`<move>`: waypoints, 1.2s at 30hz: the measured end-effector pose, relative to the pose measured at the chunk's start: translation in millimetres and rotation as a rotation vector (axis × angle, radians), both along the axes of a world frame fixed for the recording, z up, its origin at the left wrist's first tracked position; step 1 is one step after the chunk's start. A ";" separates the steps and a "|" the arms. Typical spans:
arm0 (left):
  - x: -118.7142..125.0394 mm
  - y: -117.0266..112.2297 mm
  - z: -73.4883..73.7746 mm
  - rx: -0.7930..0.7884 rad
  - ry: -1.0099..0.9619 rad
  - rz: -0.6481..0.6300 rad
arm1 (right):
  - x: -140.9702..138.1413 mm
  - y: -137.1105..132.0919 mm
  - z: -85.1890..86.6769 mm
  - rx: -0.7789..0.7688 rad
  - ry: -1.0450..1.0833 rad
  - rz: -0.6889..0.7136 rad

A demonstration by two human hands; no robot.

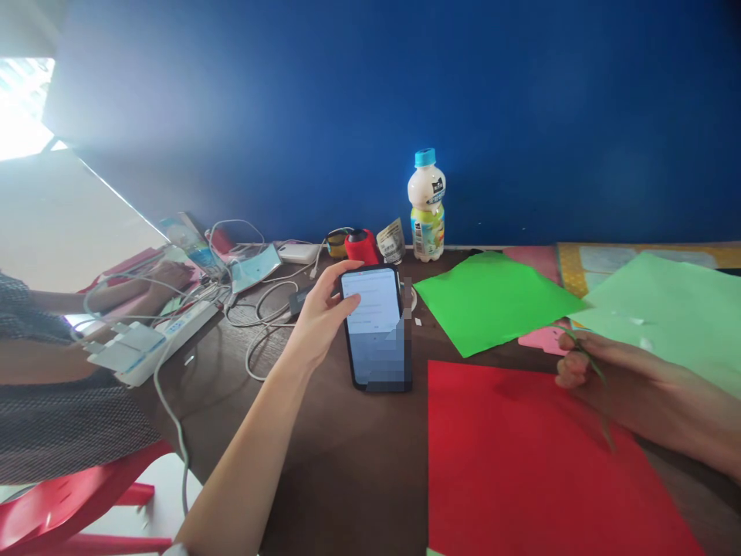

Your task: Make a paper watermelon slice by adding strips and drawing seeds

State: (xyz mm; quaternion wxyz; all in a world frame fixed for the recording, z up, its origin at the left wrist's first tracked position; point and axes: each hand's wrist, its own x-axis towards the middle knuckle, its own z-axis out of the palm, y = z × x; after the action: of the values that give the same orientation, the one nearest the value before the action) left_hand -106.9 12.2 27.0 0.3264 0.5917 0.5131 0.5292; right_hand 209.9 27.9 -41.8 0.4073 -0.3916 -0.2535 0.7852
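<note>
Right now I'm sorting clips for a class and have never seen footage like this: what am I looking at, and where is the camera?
There is no machine here: one camera sits on a person's head, looking forward and down at their own bare hands. The left hand has its grip around a phone with a lit screen. The right hand curls on a thin green strip. On the dark table lie a red sheet, a bright green sheet, a pale green sheet, a bottle and a cabled power strip. At far left rests another person's hand.
</note>
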 end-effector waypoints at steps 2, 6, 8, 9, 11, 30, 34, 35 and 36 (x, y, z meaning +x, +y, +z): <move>-0.6 0.6 -0.6 -0.002 0.009 0.008 | 0.4 -0.5 0.2 0.001 -0.006 0.012; -2.8 2.8 -3.2 0.015 0.038 0.041 | 1.9 -0.2 -3.0 0.002 0.006 0.017; -3.3 3.7 -4.3 0.029 0.033 0.054 | 1.7 0.0 -3.4 0.008 0.011 0.010; -3.3 3.9 -4.5 0.033 0.025 0.055 | 1.4 0.0 -3.0 0.005 0.012 0.008; -2.8 3.3 -4.1 0.029 0.005 0.043 | 0.7 -0.1 -1.8 -0.014 0.017 0.005; -1.7 1.4 -2.6 0.020 -0.013 0.037 | -3.7 -1.0 4.4 -0.072 0.045 -0.028; 1.6 -1.2 2.2 -0.039 -0.027 -0.016 | -4.0 -1.4 5.9 -0.082 0.036 -0.023; 2.3 -1.5 3.1 -0.047 -0.025 -0.023 | -3.9 -1.2 5.6 -0.076 0.034 -0.022; 2.8 -1.7 3.6 -0.049 -0.023 -0.027 | -3.7 -0.9 5.0 -0.071 0.033 -0.022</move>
State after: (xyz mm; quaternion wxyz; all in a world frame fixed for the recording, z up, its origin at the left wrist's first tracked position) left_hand -104.1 10.6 30.6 0.3539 0.5844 0.5141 0.5185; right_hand 206.2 27.1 -36.8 0.4060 -0.3956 -0.2144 0.7955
